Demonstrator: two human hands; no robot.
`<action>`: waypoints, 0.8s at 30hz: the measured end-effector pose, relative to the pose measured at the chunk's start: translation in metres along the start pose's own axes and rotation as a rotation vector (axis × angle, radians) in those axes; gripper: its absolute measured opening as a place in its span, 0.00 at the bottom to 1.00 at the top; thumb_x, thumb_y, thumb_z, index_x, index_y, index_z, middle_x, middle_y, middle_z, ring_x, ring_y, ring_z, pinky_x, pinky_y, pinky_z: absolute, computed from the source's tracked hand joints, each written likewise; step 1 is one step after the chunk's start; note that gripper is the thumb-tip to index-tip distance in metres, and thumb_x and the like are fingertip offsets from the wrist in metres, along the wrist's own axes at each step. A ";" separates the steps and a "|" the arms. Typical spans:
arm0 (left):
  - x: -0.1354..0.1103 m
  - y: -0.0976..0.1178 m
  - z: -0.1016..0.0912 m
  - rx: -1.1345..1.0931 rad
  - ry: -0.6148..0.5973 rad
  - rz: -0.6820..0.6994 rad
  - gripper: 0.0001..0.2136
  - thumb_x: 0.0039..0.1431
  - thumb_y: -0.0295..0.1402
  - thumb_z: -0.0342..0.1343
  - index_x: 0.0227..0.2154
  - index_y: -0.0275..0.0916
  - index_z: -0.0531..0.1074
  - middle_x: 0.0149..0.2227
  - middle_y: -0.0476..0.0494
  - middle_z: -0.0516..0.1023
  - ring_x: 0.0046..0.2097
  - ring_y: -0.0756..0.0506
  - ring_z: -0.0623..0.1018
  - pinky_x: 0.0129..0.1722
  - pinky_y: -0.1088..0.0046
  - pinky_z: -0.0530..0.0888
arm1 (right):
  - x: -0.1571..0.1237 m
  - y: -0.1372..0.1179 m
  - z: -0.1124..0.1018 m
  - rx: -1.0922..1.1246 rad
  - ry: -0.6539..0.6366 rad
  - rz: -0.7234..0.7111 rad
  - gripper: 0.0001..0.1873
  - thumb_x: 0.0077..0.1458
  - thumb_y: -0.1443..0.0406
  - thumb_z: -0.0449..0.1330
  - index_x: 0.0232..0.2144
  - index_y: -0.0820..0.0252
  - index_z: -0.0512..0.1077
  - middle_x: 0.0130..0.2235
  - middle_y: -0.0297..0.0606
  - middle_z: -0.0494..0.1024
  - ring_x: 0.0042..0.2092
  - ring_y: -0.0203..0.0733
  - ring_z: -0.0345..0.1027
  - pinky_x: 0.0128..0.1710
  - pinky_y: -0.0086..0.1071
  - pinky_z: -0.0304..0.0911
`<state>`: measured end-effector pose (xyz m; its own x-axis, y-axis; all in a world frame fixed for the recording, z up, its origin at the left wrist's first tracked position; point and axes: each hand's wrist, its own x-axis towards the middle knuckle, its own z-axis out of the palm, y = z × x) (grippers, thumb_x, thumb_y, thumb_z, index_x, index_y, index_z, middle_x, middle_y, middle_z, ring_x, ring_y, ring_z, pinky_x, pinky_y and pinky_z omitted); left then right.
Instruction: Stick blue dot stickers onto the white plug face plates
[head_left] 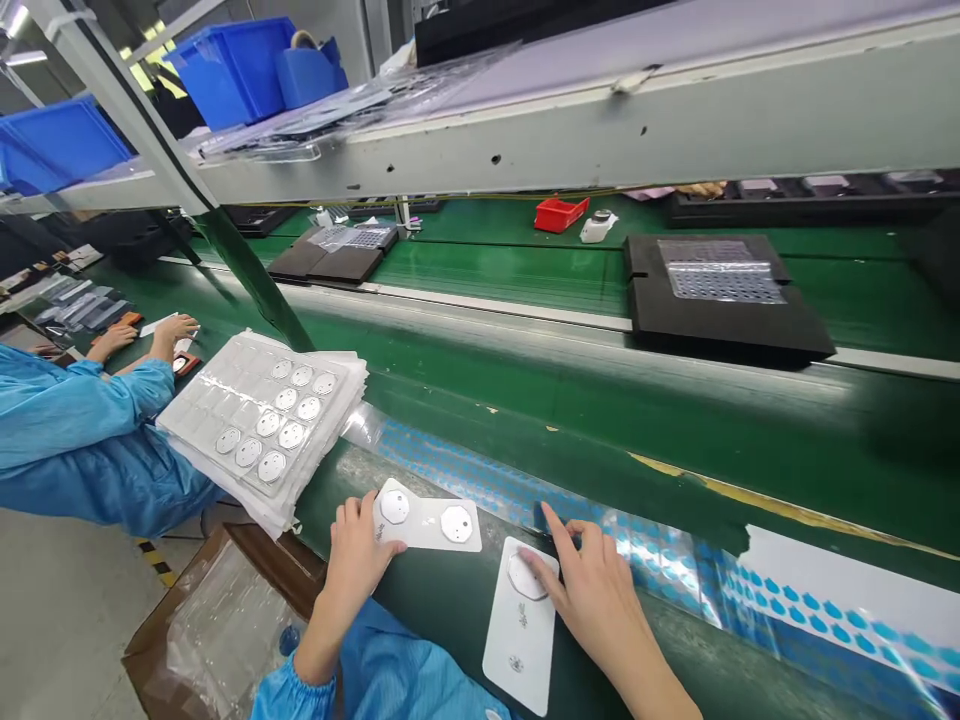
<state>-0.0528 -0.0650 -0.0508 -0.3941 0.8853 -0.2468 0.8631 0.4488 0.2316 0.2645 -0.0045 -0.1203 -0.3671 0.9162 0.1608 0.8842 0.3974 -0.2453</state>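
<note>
My left hand (356, 545) grips the left end of a white card (426, 536) with two white round discs, thumb at its near edge and fingers over its far side. My right hand (596, 580) has its thumb resting on the white disc (527, 576) of a second white card (519, 640), which lies lengthwise towards me. The index finger stretches out, apart from the thumb; the other fingers are partly bent. At its tip is a small dark piece (541, 518) whose kind I cannot make out. Behind both hands runs a clear film strip with blue drop-shaped pieces (480, 468).
A stack of clear trays (217, 400), partly filled with white discs, stands left. Below is a cardboard box (150, 650) of plastic sheets. Black foam blocks (720, 325) and a red bin (559, 214) sit farther back under a shelf (525, 140). A co-worker's blue sleeve (82, 400) shows left.
</note>
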 end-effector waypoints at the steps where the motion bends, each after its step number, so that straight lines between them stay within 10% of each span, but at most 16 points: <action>1: 0.001 -0.003 0.001 0.035 0.018 0.034 0.36 0.58 0.36 0.66 0.68 0.46 0.59 0.65 0.35 0.66 0.65 0.32 0.68 0.61 0.50 0.71 | 0.003 0.004 -0.001 -0.037 0.002 0.009 0.41 0.72 0.43 0.34 0.66 0.66 0.64 0.44 0.50 0.68 0.43 0.55 0.65 0.37 0.45 0.66; 6: 0.001 -0.022 0.023 0.138 0.029 0.337 0.27 0.72 0.39 0.47 0.69 0.69 0.51 0.76 0.53 0.43 0.76 0.33 0.49 0.68 0.35 0.59 | 0.002 0.035 -0.010 -0.206 0.055 0.070 0.45 0.71 0.42 0.30 0.63 0.64 0.71 0.37 0.46 0.66 0.36 0.52 0.62 0.31 0.42 0.63; 14: 0.004 -0.045 0.058 0.175 0.328 0.169 0.28 0.70 0.52 0.41 0.71 0.56 0.56 0.74 0.34 0.52 0.71 0.27 0.60 0.62 0.32 0.65 | -0.037 0.094 -0.048 -0.280 0.189 0.208 0.36 0.69 0.44 0.36 0.49 0.47 0.81 0.33 0.45 0.64 0.32 0.57 0.65 0.26 0.45 0.62; 19: 0.002 -0.029 0.045 0.187 0.355 0.087 0.30 0.70 0.54 0.38 0.68 0.48 0.64 0.69 0.29 0.58 0.67 0.26 0.63 0.58 0.36 0.69 | -0.061 0.120 -0.067 -0.500 0.240 0.248 0.36 0.72 0.50 0.36 0.46 0.61 0.81 0.33 0.48 0.65 0.32 0.58 0.64 0.24 0.44 0.58; 24: 0.014 -0.009 0.029 0.221 0.308 0.262 0.28 0.70 0.51 0.46 0.68 0.47 0.64 0.73 0.34 0.52 0.71 0.30 0.58 0.64 0.40 0.67 | -0.058 0.094 -0.059 -0.348 0.254 0.136 0.29 0.73 0.50 0.43 0.54 0.66 0.73 0.44 0.53 0.71 0.41 0.59 0.69 0.32 0.45 0.65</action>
<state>-0.0568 -0.0598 -0.0832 -0.2001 0.9754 0.0923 0.9796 0.1977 0.0348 0.3864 -0.0234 -0.0959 -0.1966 0.8998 0.3894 0.9800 0.1929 0.0488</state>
